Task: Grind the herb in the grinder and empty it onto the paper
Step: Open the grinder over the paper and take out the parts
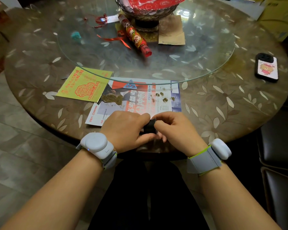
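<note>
Head view shows our left hand (pixel 125 128) and right hand (pixel 171 128) both gripping the dark grinder (pixel 149 127) over the paper's (pixel 140 100) near edge, where a slipped twist could scatter herb off the table (pixel 223 105).

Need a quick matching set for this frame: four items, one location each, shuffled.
Items:
1. grinder
2. ground herb pile
3. phone
4. teal scrap

Places:
A. on the glass turntable
B. between the left hand and right hand
C. right side of the table
D. on the printed paper

Pairs: 1-B, 2-D, 3-C, 4-A
</note>
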### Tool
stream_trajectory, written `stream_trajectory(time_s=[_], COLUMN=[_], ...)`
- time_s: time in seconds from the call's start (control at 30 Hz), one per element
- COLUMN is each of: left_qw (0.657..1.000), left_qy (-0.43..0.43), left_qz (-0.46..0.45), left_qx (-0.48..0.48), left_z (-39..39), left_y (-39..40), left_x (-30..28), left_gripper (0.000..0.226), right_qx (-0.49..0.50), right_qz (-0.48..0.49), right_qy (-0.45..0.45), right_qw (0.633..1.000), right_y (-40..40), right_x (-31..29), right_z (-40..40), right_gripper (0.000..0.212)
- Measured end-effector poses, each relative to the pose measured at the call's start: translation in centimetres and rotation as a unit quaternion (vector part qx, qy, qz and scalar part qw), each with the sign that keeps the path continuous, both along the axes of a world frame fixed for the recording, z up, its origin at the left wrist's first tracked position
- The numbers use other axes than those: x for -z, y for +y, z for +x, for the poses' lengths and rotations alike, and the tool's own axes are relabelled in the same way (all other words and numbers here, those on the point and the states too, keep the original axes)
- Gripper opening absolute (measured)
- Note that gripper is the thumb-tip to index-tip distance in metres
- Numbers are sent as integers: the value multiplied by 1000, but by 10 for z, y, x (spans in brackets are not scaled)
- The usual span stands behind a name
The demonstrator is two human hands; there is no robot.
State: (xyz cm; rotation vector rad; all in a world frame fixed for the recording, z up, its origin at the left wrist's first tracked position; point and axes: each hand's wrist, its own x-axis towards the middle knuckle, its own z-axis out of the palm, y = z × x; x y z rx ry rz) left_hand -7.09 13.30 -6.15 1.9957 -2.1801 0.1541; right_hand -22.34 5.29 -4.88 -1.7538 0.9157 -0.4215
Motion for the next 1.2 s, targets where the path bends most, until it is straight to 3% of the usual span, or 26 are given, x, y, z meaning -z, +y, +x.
stream_trajectory(time_s=[0.27, 0.47, 0.7, 0.87, 0.97, 1.2], left_qw=[1000, 999, 996, 991, 986, 989], left_qy=[24, 19, 61, 107, 143, 113], left_qz=[-9, -26, 7, 51, 76, 84], left_qx=[-2, -26, -71, -60, -41, -53], left_z=[3, 0, -2, 3, 5, 1], left_y=[0, 4, 9, 3, 3, 5], left_x=[-2, 1, -5, -11, -10, -8], left_gripper=[47, 55, 53, 52, 52, 68], right_qx=[1, -29, -59, -95, -110, -94], right_qz=[43, 160, 84, 18, -8, 24], right_qy=[-5, 49, 31, -8, -17, 13], right_qw=[999, 985, 994, 995, 994, 995], right_y=[-7, -12, -8, -5, -3, -3], right_x=[0, -7, -4, -1, -2, -3], right_z=[5, 10, 9, 3, -2, -5], right_gripper=[24, 20, 25, 35, 30, 31])
